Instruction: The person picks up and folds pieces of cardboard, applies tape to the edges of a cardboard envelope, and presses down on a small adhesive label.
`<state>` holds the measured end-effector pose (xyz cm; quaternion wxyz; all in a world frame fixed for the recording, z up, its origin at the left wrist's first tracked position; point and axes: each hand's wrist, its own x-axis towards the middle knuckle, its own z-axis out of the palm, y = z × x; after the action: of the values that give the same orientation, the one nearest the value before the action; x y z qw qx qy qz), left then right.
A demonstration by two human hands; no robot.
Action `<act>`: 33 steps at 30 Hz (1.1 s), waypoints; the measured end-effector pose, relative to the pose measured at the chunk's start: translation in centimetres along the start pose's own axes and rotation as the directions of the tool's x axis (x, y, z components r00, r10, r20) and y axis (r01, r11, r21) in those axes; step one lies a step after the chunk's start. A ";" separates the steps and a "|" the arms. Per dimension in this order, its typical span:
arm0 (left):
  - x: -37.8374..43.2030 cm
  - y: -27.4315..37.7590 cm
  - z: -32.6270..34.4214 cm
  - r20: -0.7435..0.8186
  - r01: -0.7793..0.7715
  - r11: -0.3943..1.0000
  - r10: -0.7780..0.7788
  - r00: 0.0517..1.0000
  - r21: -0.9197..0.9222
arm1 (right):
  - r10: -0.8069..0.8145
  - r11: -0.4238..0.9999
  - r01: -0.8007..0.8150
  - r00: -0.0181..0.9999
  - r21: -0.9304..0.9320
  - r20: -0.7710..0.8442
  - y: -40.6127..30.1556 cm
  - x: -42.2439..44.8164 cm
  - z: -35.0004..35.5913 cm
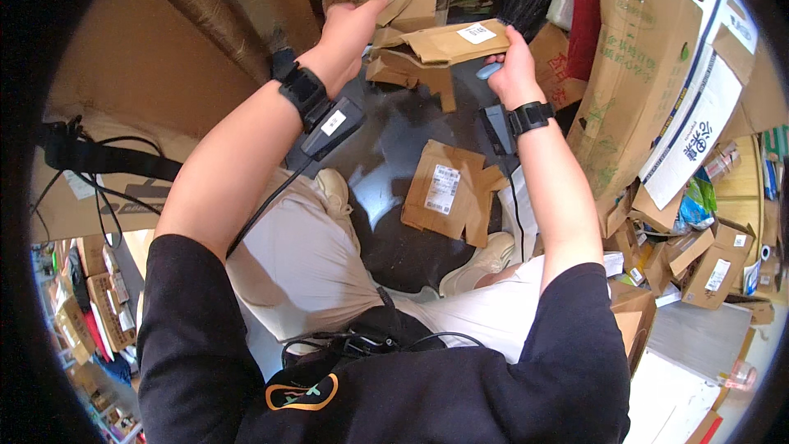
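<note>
My right hand (pixel 515 71) grips the right end of a torn, flattened cardboard piece (pixel 456 43) that bears a white label. A light-blue object, perhaps a knife handle (pixel 489 71), shows under the fingers of that hand. My left hand (pixel 351 34) is at the heap of cardboard scraps (pixel 410 3), thumb raised; its fingers are mostly hidden, so whether it holds a piece cannot be told. Black straps with boxy devices sit on both wrists. On the dark floor between my feet lies a flattened cardboard box (pixel 434 188) with a printed label.
Large cardboard sheets (pixel 635 74) and a white printed box (pixel 696 117) lean at the right. A big cardboard surface (pixel 117 92) with a rolled cardboard tube (pixel 212 21) stands at the left. Small boxes (pixel 715 271) pile up at the lower right. Black cables (pixel 111 166) hang at the left.
</note>
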<state>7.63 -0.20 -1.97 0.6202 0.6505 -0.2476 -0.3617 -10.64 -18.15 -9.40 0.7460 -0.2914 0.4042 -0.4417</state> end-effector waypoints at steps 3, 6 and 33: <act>0.6 -1.1 0.0 0.047 0.235 0.972 -0.236 0.971 0.024 | -0.036 0.999 0.033 0.996 0.043 0.083 -3.0 -1.9 1.2; -0.8 -0.4 1.1 0.398 0.270 0.956 -0.295 0.869 0.119 | -0.105 0.992 0.112 0.988 -0.056 0.113 -4.9 -3.8 1.0; -0.7 0.2 1.4 0.153 -0.380 0.924 0.383 0.911 -0.048 | -0.005 0.930 0.200 0.846 -0.309 0.532 -9.7 -8.4 -1.0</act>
<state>6.10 -0.55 -1.57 0.6628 0.5532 -0.4152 -0.2868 -18.01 -14.97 0.62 0.7377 -0.5510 0.2423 -0.3058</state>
